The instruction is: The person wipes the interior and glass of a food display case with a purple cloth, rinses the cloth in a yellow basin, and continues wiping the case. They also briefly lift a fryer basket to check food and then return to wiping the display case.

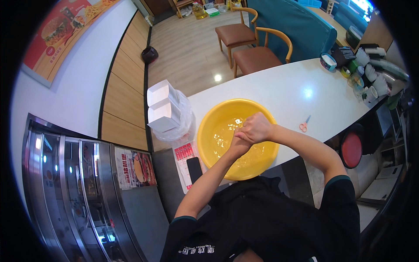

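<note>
Over a yellow plastic basin (pixel 209 114) with clear, rippled water (pixel 226 144) in it, my two hands are pressed together. My right hand (pixel 258 127) is wrapped over my left hand (pixel 241 140), covering most of its fingers. Whether anything lies between the palms is hidden. The basin stands on the white counter (pixel 281 95), close to my body. To its right lie small scissors (pixel 305 124) with orange handles. At its left, a black smartphone (pixel 194 168) rests on red and white printed sheets (pixel 184 157).
White paper boxes (pixel 163 114) stand beside a clear plastic bag (pixel 185 111) at the counter's left end. Cups and containers (pixel 361 78) crowd the far right. Wooden chairs (pixel 258 59) are behind the counter. A red round stool seat (pixel 352 150) is at right, a glass-fronted steel cabinet (pixel 70 183) at left.
</note>
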A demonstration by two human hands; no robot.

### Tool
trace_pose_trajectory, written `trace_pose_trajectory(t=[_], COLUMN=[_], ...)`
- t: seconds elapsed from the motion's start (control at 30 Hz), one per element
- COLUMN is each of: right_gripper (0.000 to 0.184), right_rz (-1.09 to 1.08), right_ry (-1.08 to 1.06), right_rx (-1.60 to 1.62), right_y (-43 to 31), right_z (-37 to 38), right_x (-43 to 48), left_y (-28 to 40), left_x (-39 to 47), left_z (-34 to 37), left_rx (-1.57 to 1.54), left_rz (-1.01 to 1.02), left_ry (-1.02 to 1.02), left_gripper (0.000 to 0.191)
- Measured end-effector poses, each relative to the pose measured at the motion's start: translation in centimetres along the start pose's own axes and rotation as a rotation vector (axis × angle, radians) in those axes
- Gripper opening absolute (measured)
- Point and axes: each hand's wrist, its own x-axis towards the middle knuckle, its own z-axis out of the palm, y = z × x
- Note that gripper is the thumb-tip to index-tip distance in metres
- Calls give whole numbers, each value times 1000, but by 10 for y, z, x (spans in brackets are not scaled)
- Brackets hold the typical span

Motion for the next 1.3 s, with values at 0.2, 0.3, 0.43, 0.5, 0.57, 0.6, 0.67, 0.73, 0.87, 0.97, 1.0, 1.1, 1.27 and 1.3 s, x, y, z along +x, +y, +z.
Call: trace_pose_trajectory(t=[0.2, 0.3, 0.43, 0.5, 0.57, 0.6, 0.67, 0.73, 0.87, 0.97, 1.0, 1.1, 1.27, 1.3], right_gripper=[55, 53, 47, 42, 33, 30, 27, 27, 22, 20, 20, 21, 28, 28], right_rz=[60, 333, 624, 583, 580, 565, 547, 809, 854, 771, 830, 845, 1036, 1056], right_ry=[6, -305, -244, -41, -4, 56, 210, 62, -201, -162, -202, 41, -189, -93], right_rx=[16, -35, 359, 642, 1023, 1174, 1557, 1212, 206, 470, 592, 1134, 113, -221], right_y=[3, 1, 13, 24, 33, 37, 37, 34, 33, 43, 45, 43, 35, 22], right_z=[12, 15, -23, -52, -68, -67, -43, 3, 42, 14, 0, -21, 42, 59], right_x=[-10, -9, 10, 12, -1, -8, -29, -45, -66, -57, -53, -44, -77, -96], left_y=[-3, 9, 52, 70, 71, 64, 36, 0, -28, -7, 4, 27, 3, -7], left_x=[-3, 6, 14, 7, -2, -4, -7, 0, -27, -35, -36, -49, -119, -139], left_z=[10, 1, -31, -41, -46, -45, -30, -9, 13, 6, 3, -6, -55, -72], left_rx=[49, 57, 6, -385, -698, -817, -1014, -568, 665, 365, 135, -544, -89, -119], left_rz=[3, -335, -210, -137, -73, -50, -96, -294, -600, -224, -92, 17, -175, -149], left_ry=[66, -162, -256, -221, -247, -298, -334, -284, -565, -611, -595, -580, -410, -390], left_gripper=[13, 24, 49, 64, 72, 73, 72, 69, 66, 68, 66, 63, 52, 52])
